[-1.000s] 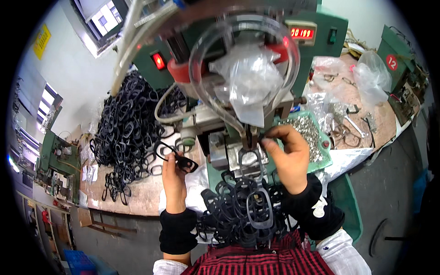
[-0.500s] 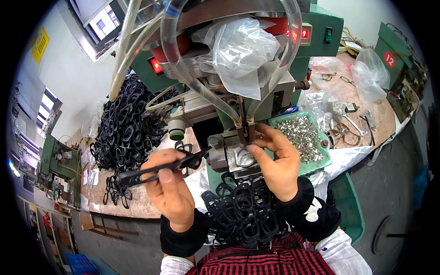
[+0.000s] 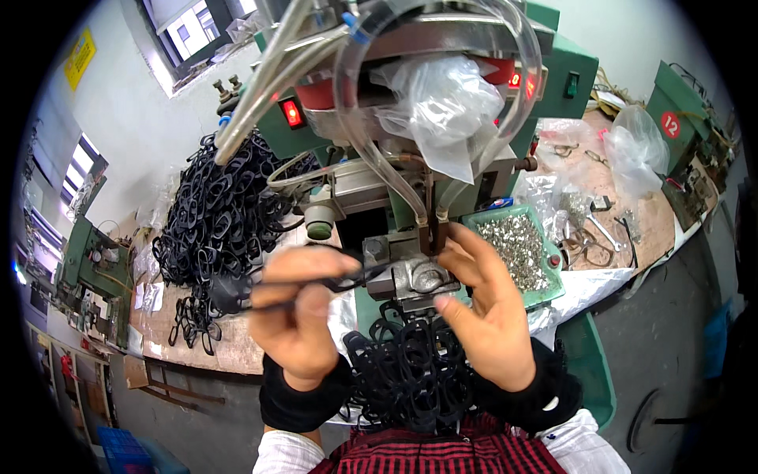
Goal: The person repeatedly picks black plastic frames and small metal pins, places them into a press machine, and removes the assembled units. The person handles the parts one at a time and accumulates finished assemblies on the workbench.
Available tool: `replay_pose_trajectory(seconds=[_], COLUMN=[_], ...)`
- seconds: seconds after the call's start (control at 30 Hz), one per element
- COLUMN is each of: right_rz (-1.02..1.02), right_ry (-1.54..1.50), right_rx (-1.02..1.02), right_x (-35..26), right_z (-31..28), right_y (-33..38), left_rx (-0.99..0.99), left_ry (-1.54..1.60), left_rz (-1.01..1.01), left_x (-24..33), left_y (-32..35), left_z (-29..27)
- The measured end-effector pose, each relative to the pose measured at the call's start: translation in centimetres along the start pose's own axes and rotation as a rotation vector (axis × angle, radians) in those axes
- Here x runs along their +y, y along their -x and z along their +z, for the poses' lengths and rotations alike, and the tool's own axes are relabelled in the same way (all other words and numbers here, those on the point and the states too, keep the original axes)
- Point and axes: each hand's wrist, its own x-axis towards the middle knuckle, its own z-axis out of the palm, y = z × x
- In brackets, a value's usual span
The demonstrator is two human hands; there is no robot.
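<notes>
My left hand point(image 3: 296, 332) grips a dark eyeglass frame point(image 3: 237, 294), blurred by motion, whose far end reaches toward the metal fixture point(image 3: 424, 276) of the green machine. On the fixture's right side, my right hand point(image 3: 497, 324) has its thumb and fingers apart, with nothing visible between them. Its fingertips are close to the two feed tips point(image 3: 426, 237) above the fixture, where clear tubes end. Just below, over my lap, lies a heap of black eyeglass frames point(image 3: 410, 371).
A large pile of black frames point(image 3: 213, 213) covers the bench at left. Right of the fixture stands a green tray point(image 3: 553, 288) of small metal parts. Beyond it lie a wrench point(image 3: 606, 233), loose glasses and a plastic bag point(image 3: 634, 146). A green basket point(image 3: 594, 371) sits lower right.
My right thumb and fingers have parted and drawn back from the feed tips. My left hand has brought the eyeglass frame closer to the fixture. The view has shifted slightly.
</notes>
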Motion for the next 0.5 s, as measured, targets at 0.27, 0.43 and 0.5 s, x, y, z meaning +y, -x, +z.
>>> replay_pose_trajectory(seconds=[0.27, 0.43, 0.5], right_rz=[-0.214, -0.247, -0.326], right_ry=[1.275, 1.19, 1.157], right_rx=[0.269, 0.332, 0.306], right_x=[8.0, 10.5, 10.0], right_z=[-10.8, -11.9, -10.3], right_y=[-0.7, -0.7, -2.4], left_rx=[-0.662, -0.687, -0.693], left_ry=[-0.383, -0.348, -0.354], left_rz=[0.224, 0.121, 0.102], left_x=[-1.0, -0.7, -0.5], left_y=[4.3, 4.0, 4.0], left_z=[0.8, 0.6, 0.6])
